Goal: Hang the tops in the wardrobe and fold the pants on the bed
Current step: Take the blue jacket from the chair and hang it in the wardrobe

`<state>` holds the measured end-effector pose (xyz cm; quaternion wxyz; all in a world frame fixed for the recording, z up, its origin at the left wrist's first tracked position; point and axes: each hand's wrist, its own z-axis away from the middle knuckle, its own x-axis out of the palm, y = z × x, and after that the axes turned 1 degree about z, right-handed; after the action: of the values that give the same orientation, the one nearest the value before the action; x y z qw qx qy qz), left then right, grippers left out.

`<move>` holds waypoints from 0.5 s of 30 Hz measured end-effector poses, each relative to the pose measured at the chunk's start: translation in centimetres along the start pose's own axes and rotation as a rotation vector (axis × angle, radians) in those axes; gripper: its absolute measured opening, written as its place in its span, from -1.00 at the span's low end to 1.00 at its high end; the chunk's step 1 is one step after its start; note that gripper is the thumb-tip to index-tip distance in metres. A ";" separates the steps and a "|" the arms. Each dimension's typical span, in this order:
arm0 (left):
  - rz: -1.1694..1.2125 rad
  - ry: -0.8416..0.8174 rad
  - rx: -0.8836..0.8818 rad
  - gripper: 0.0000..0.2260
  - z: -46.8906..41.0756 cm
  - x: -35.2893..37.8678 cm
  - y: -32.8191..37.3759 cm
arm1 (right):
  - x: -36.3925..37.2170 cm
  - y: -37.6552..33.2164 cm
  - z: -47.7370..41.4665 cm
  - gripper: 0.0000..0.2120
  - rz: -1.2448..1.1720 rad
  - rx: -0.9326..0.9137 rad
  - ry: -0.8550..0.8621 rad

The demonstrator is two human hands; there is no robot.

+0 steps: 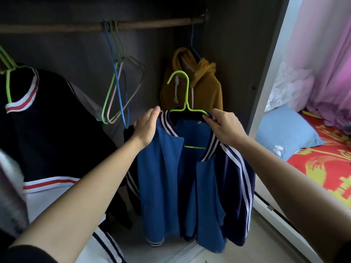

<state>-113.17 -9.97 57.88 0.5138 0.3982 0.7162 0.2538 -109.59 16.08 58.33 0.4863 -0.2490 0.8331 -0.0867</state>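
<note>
Both hanger [186,92] ends hidden in jkt [167,168]

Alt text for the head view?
A blue jacket on a green hanger, held by the left hand and right hand below the wardrobe rail, hook not yet on it. A yellow hoodie and spare hangers hang from the rail.

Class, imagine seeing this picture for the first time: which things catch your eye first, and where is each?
In the centre, a blue jacket on a lime-green hanger is held at its shoulders by the left hand and right hand. Behind it a mustard hoodie hangs in the wardrobe's back corner, and a red-and-yellow bedspread glows at far right.
</note>
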 end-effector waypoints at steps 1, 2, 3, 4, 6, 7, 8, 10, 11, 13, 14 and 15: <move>-0.027 -0.012 0.054 -0.51 -0.1 -0.2 -0.2 | -0.2 -0.1 -0.1 -0.60 -0.024 0.030 0.003; -0.103 -0.020 0.095 -0.57 -0.1 -0.4 -0.3 | -0.5 -0.3 -0.2 -0.63 -0.059 0.052 -0.003; -0.176 -0.029 0.133 -0.63 -0.2 -0.5 -0.3 | -0.9 -0.4 -0.4 -0.70 -0.095 0.063 -0.016; -0.235 -0.021 0.163 -0.67 -0.2 -0.7 0.0 | -1.4 -0.6 -0.6 -0.77 -0.129 0.071 -0.044; -0.302 0.012 0.201 -0.70 -0.6 -1.1 0.6 | -2.7 -1.3 -1.1 -0.73 -0.227 0.078 -0.133; -0.322 0.017 0.206 -0.71 -1.0 -1.2 0.9 | -3.5 -1.8 -1.3 -0.67 -0.288 0.083 -0.168; -0.341 0.017 0.200 -0.71 -1.5 -1.4 1.2 | -4.1 -2.2 -1.5 -0.65 -0.319 0.082 -0.179; -0.373 -0.004 0.166 -0.70 -2.6 -1.6 2.0 | -5.2 -3.3 -2.0 -0.70 -0.283 0.055 -0.138; -0.380 -0.021 0.159 -0.70 -3.0 -1.6 2.5 | -5.6 -3.9 -2.2 -0.71 -0.242 0.048 -0.099; -0.406 -0.060 0.162 -0.69 -3.7 -1.7 3.4 | -6.0 -4.8 -2.6 -0.72 -0.174 0.057 -0.029; -0.426 -0.069 0.165 -0.68 -4.1 -1.7 3.8 | -6.0 -5.1 -2.8 -0.72 -0.153 0.068 -0.001; -0.448 -0.077 0.166 -0.68 -4.5 -1.9 4.0 | -5.9 -5.6 -3.0 -0.72 -0.137 0.083 0.029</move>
<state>-115.84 -9.13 63.56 0.5500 0.2797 0.7848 0.0585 -107.90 13.92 66.58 0.4772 -0.2837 0.8167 -0.1578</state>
